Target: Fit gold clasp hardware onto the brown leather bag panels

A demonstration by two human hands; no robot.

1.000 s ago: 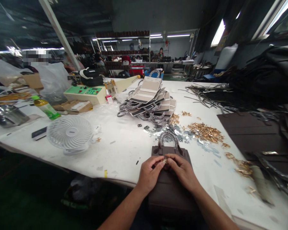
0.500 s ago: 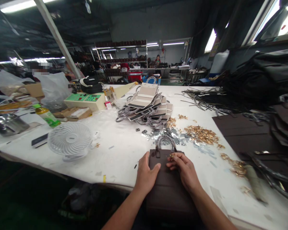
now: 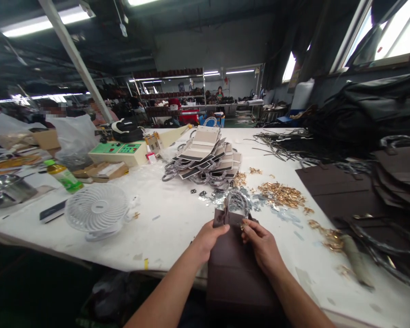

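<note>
A dark brown bag panel [image 3: 229, 262] lies before me over the table's front edge, with a plastic-wrapped handle [image 3: 238, 197] at its top. My left hand [image 3: 207, 240] grips the panel's left edge, its thumb on the front and its fingers hidden behind. Near the right foot of the handle, my right hand [image 3: 262, 243] pinches a small gold metal fitting [image 3: 242, 226] against the panel. Just beyond the handle are a heap of gold fittings [image 3: 283, 194] and scattered thin silvery plates [image 3: 256, 200].
Beige panels with wrapped handles [image 3: 205, 146] are piled ahead. To the left stand a white fan [image 3: 97, 207], a bottle [image 3: 64, 175] and a control box [image 3: 118, 154]. More brown panels [image 3: 335, 187] and a greenish roll [image 3: 357, 262] lie right. A person [image 3: 220, 93] is far off.
My left hand has closed round the panel's edge, its thumb now laid across the front. The panel's top has tilted. My right hand still pinches the fitting near the handle.
</note>
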